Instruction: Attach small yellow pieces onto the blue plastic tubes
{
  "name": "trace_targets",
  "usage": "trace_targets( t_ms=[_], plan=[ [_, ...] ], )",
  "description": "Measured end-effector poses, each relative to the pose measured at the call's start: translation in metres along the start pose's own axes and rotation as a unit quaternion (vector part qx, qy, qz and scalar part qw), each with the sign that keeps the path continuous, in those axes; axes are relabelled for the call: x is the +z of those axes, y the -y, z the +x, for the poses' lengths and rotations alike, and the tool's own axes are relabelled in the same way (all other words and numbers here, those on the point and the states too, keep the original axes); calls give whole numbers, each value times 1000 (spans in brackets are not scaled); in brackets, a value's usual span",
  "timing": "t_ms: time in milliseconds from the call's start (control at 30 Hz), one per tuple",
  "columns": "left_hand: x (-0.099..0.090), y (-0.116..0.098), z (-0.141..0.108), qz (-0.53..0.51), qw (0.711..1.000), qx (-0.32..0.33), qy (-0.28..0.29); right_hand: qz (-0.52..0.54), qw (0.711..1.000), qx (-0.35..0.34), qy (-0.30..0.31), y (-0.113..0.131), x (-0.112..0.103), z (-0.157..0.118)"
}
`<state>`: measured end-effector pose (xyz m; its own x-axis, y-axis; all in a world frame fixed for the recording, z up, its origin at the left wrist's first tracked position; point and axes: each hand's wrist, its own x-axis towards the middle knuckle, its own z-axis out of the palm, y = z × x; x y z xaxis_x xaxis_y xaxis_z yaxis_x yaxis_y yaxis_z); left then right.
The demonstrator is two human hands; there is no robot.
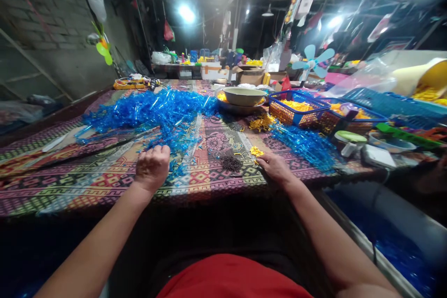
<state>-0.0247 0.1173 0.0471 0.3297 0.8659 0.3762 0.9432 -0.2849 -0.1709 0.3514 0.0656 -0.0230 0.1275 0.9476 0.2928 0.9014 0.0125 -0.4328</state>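
Observation:
My left hand (152, 165) is closed at the near edge of a heap of shiny blue plastic pieces (150, 109); what its curled fingers hold, if anything, is hidden. Beside a few small yellow pieces (256, 151) lies my right hand (274, 166), thumb and fingers together at a yellow bit. Between the hands, a small pile of dark beads (231, 163) rests on the patterned cloth (209, 181). Another bunch of blue pieces (307, 146) lies right of my right hand, and an orange-yellow heap (261, 122) sits farther back.
Stacked bowls (243, 97) stand at the middle back, next to blue baskets (296, 107) of yellow pieces. To the right are a green-lidded container (350, 137), a white box (377, 156) and a small fan (312, 63). The table's front edge runs below my wrists.

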Motion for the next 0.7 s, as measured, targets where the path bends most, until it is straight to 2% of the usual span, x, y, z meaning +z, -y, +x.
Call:
trace_targets(
  t_ms=[100,133,167,233,300,333,367,533,700],
  plan=[
    [-7,-8,-7,-134,990,-35,-32,-24,999,-9,24,1,2,3],
    [-8,-12,-10,-222,973,-57,-36,-30,999,-11,28,0,2,3],
    [-9,-17,-14,-329,940,-88,-32,-36,999,-13,31,0,2,3],
    [-10,-28,-22,-540,827,-157,7,-44,998,-18,38,-1,0,1],
    [-11,-41,-31,-679,702,-208,53,-47,998,-29,40,0,-1,1],
    [-11,-46,-35,-719,655,-222,70,-47,997,-39,45,1,-2,1],
    [-10,-51,-40,-744,622,-229,89,-46,996,-50,51,2,-3,2],
    [-8,-69,-58,-791,530,-240,190,-44,995,-55,71,4,-2,9],
    [-8,-81,-70,-820,467,-210,257,-22,996,-52,76,1,1,10]
  ],
)
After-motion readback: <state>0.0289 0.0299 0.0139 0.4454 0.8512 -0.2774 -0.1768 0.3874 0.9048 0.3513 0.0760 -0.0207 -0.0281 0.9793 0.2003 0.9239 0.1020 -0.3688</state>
